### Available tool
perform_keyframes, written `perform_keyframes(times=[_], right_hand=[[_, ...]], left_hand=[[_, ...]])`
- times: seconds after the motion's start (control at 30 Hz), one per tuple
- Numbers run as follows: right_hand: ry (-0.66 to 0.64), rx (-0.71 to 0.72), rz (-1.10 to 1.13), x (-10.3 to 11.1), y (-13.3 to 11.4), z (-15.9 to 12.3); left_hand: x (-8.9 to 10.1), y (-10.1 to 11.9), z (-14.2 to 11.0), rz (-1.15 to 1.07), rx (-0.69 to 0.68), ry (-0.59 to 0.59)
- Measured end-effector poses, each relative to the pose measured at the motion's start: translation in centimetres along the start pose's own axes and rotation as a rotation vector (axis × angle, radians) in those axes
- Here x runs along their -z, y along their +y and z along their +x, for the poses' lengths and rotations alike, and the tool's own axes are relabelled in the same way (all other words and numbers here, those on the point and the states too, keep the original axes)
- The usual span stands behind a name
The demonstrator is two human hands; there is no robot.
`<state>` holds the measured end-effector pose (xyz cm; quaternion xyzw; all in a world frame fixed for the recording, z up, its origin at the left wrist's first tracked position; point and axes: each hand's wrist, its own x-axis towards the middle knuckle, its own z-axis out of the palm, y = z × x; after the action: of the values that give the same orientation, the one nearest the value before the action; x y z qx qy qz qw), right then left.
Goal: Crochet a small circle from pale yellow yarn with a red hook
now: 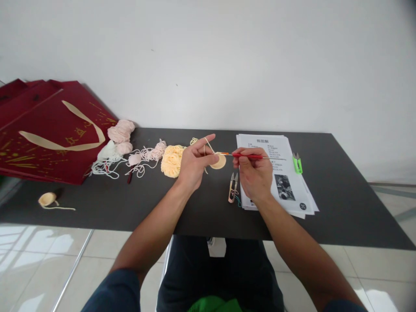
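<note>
My left hand (194,164) pinches a small round cream crochet piece (219,162), with cream yarn looped over its raised index finger. My right hand (254,172) grips a red-handled crochet hook (247,155) whose tip points left into the piece. Both hands hover above the dark table (341,203), close together at its middle. A ball of yellow yarn (172,160) lies just left of my left hand.
Printed sheets (286,182) lie under and right of my right hand, with green snips (297,163) beside them. Small tan snips (232,187) lie between my hands. Pink and white yarn (120,138) and red gift bags (48,130) sit at left; a small cream piece (47,199) lies near the left edge.
</note>
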<state>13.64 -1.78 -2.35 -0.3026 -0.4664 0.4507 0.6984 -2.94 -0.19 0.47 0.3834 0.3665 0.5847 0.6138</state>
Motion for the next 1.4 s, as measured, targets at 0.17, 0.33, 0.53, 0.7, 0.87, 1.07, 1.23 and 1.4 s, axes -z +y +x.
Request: perform_keyframes(times=[0.17,0.33,0.53,0.7,0.87,1.07,1.23,1.4], right_hand=[[0.008,0.127,-0.173,-0.1,-1.1,-0.2],[0.049,0.115,-0.213,-0.4,-1.4,-0.7],[0.031,-0.019,-0.087,0.3,-0.9,-0.3],[0.033,-0.050,0.011,0.0,-1.3,-0.3],[0.011,-0.029,-0.007,0.0,-1.3,-0.5],[-0.033,-0.029,-0.047,0.4,-1.3,-0.5],[-0.043,-0.053,0.010,0.3,-1.6,-0.4],[-0.009,-0.176,0.091,0.2,-1.4,0.0]], left_hand=[[-0.2,-0.4,-0.3,0.208,-0.139,0.093],[-0.7,-0.3,-0.7,0.320,-0.240,0.132],[-0.2,-0.5,-0.3,0.196,-0.202,0.033],[0.2,-0.5,-0.1,0.125,-0.184,-0.031],[0.1,-0.1,-0.1,0.077,-0.103,-0.047],[0.5,0.2,0.2,-0.008,0.057,-0.132],[0.8,0.3,0.4,-0.054,0.123,-0.193],[0.4,0.4,0.0,0.015,0.019,-0.149]])
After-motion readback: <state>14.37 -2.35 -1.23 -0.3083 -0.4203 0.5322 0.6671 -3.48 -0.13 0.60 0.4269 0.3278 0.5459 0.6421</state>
